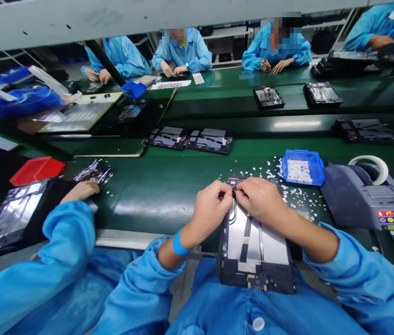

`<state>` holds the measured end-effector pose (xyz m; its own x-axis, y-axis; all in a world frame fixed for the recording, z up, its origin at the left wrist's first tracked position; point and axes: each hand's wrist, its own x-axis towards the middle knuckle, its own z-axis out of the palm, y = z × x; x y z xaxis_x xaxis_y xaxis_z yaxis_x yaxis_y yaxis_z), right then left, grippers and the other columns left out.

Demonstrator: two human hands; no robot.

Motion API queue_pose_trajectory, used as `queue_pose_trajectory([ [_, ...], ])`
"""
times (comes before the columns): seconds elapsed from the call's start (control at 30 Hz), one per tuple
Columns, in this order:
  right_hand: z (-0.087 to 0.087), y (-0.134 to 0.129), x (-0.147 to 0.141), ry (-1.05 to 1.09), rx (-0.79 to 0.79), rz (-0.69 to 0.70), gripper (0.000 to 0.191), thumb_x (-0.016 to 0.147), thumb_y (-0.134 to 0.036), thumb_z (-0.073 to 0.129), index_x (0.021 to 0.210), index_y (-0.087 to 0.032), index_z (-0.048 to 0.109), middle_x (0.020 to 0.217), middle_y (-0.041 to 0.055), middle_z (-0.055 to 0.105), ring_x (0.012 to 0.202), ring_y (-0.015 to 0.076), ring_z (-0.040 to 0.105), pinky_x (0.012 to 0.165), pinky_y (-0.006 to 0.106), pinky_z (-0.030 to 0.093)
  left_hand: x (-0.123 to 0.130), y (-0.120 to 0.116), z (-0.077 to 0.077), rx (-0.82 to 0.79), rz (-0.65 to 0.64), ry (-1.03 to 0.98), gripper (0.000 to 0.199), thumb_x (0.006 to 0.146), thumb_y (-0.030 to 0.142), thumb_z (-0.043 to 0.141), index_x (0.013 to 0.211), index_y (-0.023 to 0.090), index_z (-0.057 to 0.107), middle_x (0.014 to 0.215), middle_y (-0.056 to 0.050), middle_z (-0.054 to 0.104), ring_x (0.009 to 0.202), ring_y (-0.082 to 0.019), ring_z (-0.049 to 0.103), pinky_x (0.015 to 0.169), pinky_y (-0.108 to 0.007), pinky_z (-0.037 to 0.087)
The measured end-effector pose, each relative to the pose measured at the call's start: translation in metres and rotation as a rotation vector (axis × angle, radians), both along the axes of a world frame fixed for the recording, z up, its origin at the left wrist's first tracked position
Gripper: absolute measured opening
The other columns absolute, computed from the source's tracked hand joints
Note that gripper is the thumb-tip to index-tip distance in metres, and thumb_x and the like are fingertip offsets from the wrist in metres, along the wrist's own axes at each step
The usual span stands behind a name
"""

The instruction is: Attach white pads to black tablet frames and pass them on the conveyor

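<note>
An opened tablet point(274, 242) lies before me, tilted over the table's near edge, with its silver inner plates and dark strips showing. My left hand point(211, 209) is closed in a pinch over the tablet's far left corner. Close against it, my right hand point(261, 202) pinches at the same spot, fingertips nearly touching. A tiny dark piece shows between the fingertips, too small to name. Below the fingers a thin black cable point(232, 215) curves along the tablet's left side.
Right of the tablet, small white pieces lie scattered near a blue bin point(303, 167) and a grey tape dispenser point(368, 195). Two opened tablets point(209, 140) lie farther off. At left, a co-worker's arm point(67, 232) reaches beside a red bin point(36, 170). Other workers sit opposite.
</note>
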<state>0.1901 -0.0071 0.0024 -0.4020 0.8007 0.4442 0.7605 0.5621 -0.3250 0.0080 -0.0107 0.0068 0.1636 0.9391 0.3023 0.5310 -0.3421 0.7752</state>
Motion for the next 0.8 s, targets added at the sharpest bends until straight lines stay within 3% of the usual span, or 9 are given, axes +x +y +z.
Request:
queue_pose_trajectory([
  [0.27,-0.001,0.005,-0.003,-0.035,0.019,-0.034,0.019,0.091,-0.013,0.051,0.081,-0.019,0.066,0.079,0.0073,0.069,0.077,0.0222,0.061,0.077,0.033,0.043,0.001,-0.002,-0.003,0.057,-0.037,0.014,0.013,0.087,0.013,0.057,0.082,0.023,0.064,0.086,0.0,0.076,0.081,-0.017,0.071,0.075,-0.028,0.05],
  [0.43,0.005,0.016,-0.001,-0.057,-0.029,-0.013,0.014,0.085,-0.012,0.05,0.081,-0.02,0.061,0.08,0.0069,0.067,0.078,0.0218,0.058,0.075,0.032,0.039,0.0,0.003,-0.004,-0.07,-0.039,-0.085,0.01,0.086,0.017,0.057,0.081,0.021,0.065,0.086,-0.001,0.075,0.081,-0.017,0.069,0.075,-0.028,0.05],
  [0.53,0.014,0.02,0.035,-0.048,-0.068,-0.151,0.011,0.084,-0.015,0.051,0.08,-0.02,0.06,0.079,0.0068,0.065,0.076,0.0214,0.057,0.07,0.032,0.036,-0.004,0.008,-0.004,-0.206,-0.015,-0.175,0.008,0.085,0.022,0.058,0.08,0.02,0.064,0.083,-0.001,0.073,0.075,-0.016,0.065,0.068,-0.026,0.049],
  [0.7,0.02,0.015,0.129,-0.278,-0.278,-0.656,0.023,0.09,-0.03,0.052,0.073,-0.019,0.063,0.069,0.0116,0.064,0.063,0.0243,0.055,0.062,0.034,0.03,-0.011,0.01,0.002,-0.304,-0.021,-0.24,0.008,0.083,0.024,0.061,0.078,0.018,0.064,0.077,0.0,0.07,0.071,-0.014,0.062,0.064,-0.025,0.047],
  [0.73,0.021,0.012,0.138,-0.311,-0.305,-0.678,0.027,0.092,-0.031,0.05,0.073,-0.018,0.064,0.069,0.0132,0.065,0.063,0.0252,0.056,0.063,0.034,0.031,-0.012,0.009,0.005,-0.304,-0.035,-0.229,0.01,0.085,0.025,0.061,0.078,0.018,0.066,0.077,0.0,0.07,0.071,-0.014,0.062,0.064,-0.025,0.047],
  [0.8,0.025,0.004,0.138,-0.243,-0.29,-0.587,0.027,0.093,-0.03,0.049,0.081,-0.017,0.069,0.078,0.0144,0.07,0.07,0.0263,0.062,0.066,0.034,0.037,-0.016,0.009,0.012,-0.284,-0.073,-0.181,0.015,0.09,0.028,0.06,0.082,0.018,0.069,0.08,-0.001,0.073,0.071,-0.014,0.063,0.065,-0.025,0.048],
])
